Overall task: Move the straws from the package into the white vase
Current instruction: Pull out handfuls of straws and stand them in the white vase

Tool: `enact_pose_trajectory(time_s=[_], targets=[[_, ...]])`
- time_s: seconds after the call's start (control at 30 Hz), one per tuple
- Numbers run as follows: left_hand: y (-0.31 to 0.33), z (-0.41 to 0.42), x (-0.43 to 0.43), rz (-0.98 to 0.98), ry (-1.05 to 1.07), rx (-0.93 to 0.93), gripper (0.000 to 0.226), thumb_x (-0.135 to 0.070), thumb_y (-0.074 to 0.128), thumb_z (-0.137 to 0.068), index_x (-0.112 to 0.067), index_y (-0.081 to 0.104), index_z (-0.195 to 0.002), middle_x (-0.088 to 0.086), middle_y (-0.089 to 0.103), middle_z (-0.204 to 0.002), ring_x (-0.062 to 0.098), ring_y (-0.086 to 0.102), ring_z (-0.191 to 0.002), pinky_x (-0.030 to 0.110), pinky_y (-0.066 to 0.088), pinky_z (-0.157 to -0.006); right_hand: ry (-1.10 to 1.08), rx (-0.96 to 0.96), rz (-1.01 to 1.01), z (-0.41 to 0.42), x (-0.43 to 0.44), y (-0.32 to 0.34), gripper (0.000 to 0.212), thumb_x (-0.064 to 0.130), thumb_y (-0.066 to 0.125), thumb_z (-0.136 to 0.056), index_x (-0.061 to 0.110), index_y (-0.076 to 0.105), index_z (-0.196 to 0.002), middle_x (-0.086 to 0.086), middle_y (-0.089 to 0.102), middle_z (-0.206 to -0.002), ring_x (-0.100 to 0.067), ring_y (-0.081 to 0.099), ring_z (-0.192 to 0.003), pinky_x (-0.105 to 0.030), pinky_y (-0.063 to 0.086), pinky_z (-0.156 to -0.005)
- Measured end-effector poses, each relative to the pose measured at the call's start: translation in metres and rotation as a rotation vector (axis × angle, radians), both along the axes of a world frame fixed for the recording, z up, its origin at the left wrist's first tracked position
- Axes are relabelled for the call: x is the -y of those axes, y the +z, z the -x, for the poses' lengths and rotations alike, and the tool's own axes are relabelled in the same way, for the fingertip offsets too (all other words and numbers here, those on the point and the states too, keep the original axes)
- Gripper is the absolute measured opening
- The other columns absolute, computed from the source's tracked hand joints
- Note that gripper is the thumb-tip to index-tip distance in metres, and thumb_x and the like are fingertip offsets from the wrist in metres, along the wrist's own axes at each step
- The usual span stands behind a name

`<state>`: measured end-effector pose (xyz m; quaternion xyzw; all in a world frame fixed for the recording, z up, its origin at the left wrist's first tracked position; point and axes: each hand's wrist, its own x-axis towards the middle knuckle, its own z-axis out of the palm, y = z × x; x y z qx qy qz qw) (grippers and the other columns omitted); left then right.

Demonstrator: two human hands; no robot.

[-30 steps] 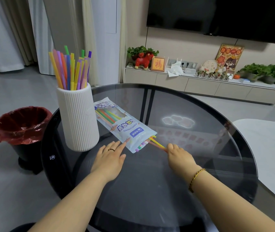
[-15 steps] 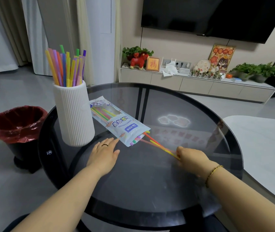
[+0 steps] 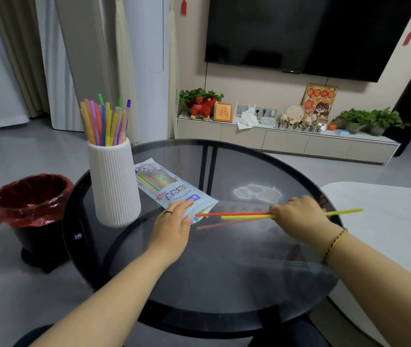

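at frame centre, the left hand [image 3: 172,229] presses flat-fingered on the package [image 3: 174,190] with blurred blue writing beside the white vase [image 3: 114,184], while the right hand [image 3: 299,216] grips two straws [image 3: 244,215], red and yellow.

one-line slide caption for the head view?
Right hand pulls red and yellow straws from the package, pinned by the left hand, beside the white vase.

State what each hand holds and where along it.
The right hand grips a red straw and a yellow straw, well along their length. The left hand presses the package near its open end.
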<state>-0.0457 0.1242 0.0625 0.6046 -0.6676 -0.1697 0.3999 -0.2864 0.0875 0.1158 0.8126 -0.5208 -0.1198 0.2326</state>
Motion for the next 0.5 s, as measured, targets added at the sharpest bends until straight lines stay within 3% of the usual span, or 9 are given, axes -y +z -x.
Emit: enact_pose_trajectory(time_s=[0.1,0.17,0.27,0.33,0.4,0.47,0.5], targets=[[0.027,0.016,-0.005,0.117,-0.106,0.01,0.04,-0.017,0.045,-0.09,-0.016,0.041,-0.129,0.004,0.043,-0.139,0.023,0.037,-0.126,0.026,0.025,-0.101,0.108,-0.059,-0.013,-0.014,-0.004,0.028,0.021,0.022,0.033,-0.097,0.015,0.052,-0.104,-0.003,0.065,-0.083,-0.026,0.059,-0.082,-0.029,0.031,-0.076],[0.039,0.027,-0.007,0.105,-0.194,0.11,0.051,-0.028,0.049,-0.088,-0.022,0.032,-0.135,0.0,0.037,-0.143,0.023,0.033,-0.128,0.03,0.023,-0.105,0.144,-0.09,-0.042,-0.03,-0.008,0.042,0.019,0.02,0.037,-0.096,0.013,0.052,-0.106,-0.004,0.059,-0.078,-0.027,0.058,-0.076,-0.03,0.035,-0.074],[0.05,0.038,-0.005,-0.118,-0.242,0.294,0.054,-0.039,0.047,-0.087,-0.026,0.027,-0.136,0.002,0.04,-0.139,0.026,0.038,-0.124,0.036,0.032,-0.099,0.161,-0.169,-0.067,-0.055,-0.017,0.058,0.013,0.018,0.041,-0.095,0.014,0.051,-0.102,-0.008,0.064,-0.086,-0.026,0.049,-0.068,-0.031,0.038,-0.066],[0.052,0.037,-0.005,-0.253,-0.247,0.276,0.032,-0.034,0.041,-0.089,-0.022,0.046,-0.118,0.006,0.058,-0.114,0.028,0.052,-0.103,0.035,0.042,-0.083,0.19,-0.184,-0.023,-0.068,-0.02,0.066,0.008,0.016,0.04,-0.094,0.016,0.046,-0.089,-0.008,0.068,-0.092,-0.028,0.048,-0.069,-0.033,0.037,-0.069],[0.047,0.03,-0.004,-0.284,-0.255,0.116,0.017,-0.024,0.038,-0.091,-0.02,0.054,-0.087,-0.002,0.056,-0.078,0.021,0.051,-0.077,0.028,0.04,-0.063,0.291,-0.184,0.099,-0.075,-0.025,0.07,0.009,0.016,0.046,-0.091,0.017,0.051,-0.084,-0.004,0.07,-0.087,-0.028,0.057,-0.075,-0.031,0.037,-0.075],[0.042,0.022,-0.005,-0.279,-0.258,-0.036,0.027,-0.017,0.036,-0.092,-0.025,0.051,-0.07,-0.009,0.044,-0.064,0.013,0.041,-0.064,0.022,0.032,-0.053,0.429,-0.13,0.43,-0.075,-0.025,0.07,0.007,0.019,0.063,-0.074,0.022,0.065,-0.08,0.003,0.071,-0.075,-0.019,0.064,-0.078,-0.029,0.048,-0.083],[0.04,0.018,-0.005,-0.266,-0.251,-0.094,0.031,-0.018,0.036,-0.092,-0.027,0.05,-0.066,-0.01,0.041,-0.061,0.011,0.039,-0.06,0.02,0.03,-0.051,0.487,-0.039,0.607,-0.074,-0.024,0.067,0.018,0.018,0.067,-0.066,0.024,0.069,-0.083,0.004,0.073,-0.078,-0.018,0.067,-0.083,-0.033,0.052,-0.087]])
